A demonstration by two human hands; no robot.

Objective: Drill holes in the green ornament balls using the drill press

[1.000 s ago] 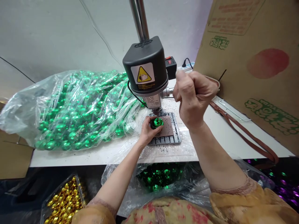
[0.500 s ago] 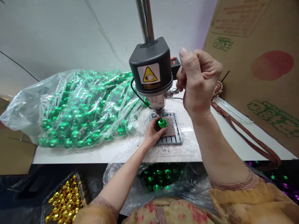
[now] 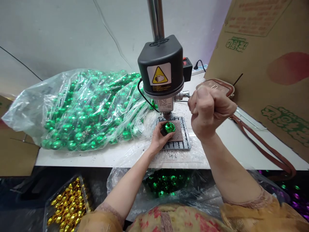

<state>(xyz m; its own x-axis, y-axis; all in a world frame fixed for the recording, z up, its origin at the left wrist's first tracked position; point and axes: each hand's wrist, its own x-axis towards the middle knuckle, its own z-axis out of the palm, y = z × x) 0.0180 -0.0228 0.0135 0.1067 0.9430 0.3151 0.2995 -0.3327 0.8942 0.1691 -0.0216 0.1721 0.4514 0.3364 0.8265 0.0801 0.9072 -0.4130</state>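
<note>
White table (image 3: 72,160) below, right hand (image 3: 211,111) mostly hides lever (image 3: 185,94).

One ball (image 3: 170,127), shiny green, faceted, located beneath the drill (image 3: 161,72); the latter black-topped, silver below.

At 3 o'clock the right hand (image 3: 212,111) hides the far end of the silver metal lever (image 3: 184,94), print on the white rectangular label (image 3: 165,104) is too small to read, and the view's edges crop the brown cardboard box (image 3: 258,75) at 2 o'clock and the clear plastic tray (image 3: 85,194) at 8.
</note>
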